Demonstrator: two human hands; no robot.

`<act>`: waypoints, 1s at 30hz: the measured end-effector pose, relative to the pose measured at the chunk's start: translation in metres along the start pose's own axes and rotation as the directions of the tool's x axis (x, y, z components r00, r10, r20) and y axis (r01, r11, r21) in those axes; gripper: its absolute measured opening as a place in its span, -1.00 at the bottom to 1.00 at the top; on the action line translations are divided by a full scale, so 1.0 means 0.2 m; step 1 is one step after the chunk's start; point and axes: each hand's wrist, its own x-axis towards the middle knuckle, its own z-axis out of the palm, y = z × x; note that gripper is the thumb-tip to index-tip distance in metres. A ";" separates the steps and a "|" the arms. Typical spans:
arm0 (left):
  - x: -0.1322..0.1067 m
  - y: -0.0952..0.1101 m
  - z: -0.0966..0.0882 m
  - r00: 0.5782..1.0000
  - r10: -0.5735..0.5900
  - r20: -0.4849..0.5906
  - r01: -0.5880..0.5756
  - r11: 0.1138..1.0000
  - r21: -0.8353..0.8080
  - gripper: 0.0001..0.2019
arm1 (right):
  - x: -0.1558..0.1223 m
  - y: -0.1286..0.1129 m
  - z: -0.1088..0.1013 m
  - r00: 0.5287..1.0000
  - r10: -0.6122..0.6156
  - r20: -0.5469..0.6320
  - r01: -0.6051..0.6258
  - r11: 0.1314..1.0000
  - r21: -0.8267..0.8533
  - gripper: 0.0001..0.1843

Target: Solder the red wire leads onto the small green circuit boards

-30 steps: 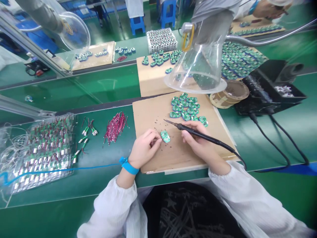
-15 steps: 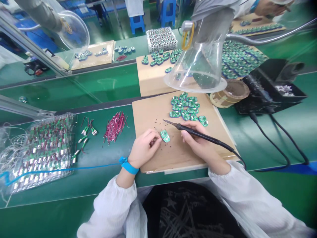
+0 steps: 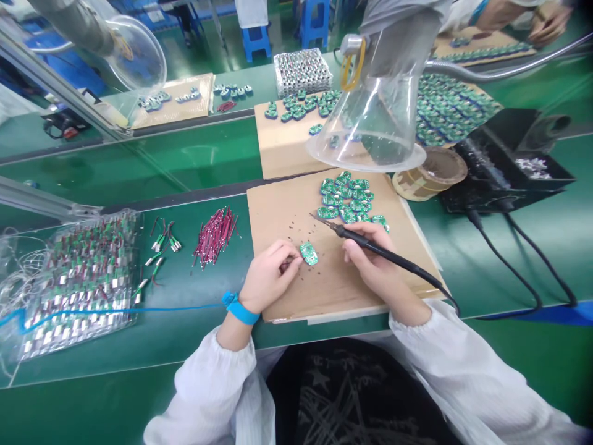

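Note:
My right hand (image 3: 373, 259) grips a black soldering iron (image 3: 370, 247) like a pen. Its bare metal tip points up and left, over the cardboard (image 3: 273, 210), apart from the nearest board. Resting on the cardboard, my left hand (image 3: 273, 275) has thumb and fingers pinched at the left edge of a single green circuit board (image 3: 308, 253). What the pinch holds is too small to make out. Beyond the iron lies a cluster of similar circuit boards (image 3: 345, 198). Dark specks surround the single board. A blue strap (image 3: 241, 309) circles my left wrist.
Left lie red wires (image 3: 216, 238), loose green-and-metal connectors (image 3: 160, 244) and a filled plastic tray (image 3: 83, 284). A clear fume hood (image 3: 370, 130) hangs over the cardboard's far side. Right are a round tub (image 3: 428, 173) and black soldering station (image 3: 504, 167). A co-worker's hand (image 3: 549, 25) shows behind.
My right hand and the iron have shifted slightly right, with the tip moving up and away from the single board. My left hand and that board stay put.

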 end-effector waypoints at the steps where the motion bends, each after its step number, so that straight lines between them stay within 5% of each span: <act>1: 0.00 0.00 0.00 1.000 0.000 0.001 0.000 1.000 -0.003 -0.90 | 0.00 0.00 0.00 1.000 0.013 -0.017 -0.013 1.000 0.012 -0.72; 30: 0.00 -0.01 0.00 1.000 0.010 -0.007 -0.010 1.000 0.001 -0.90 | 0.00 0.02 0.00 1.000 0.022 -0.016 -0.021 0.999 0.042 -0.71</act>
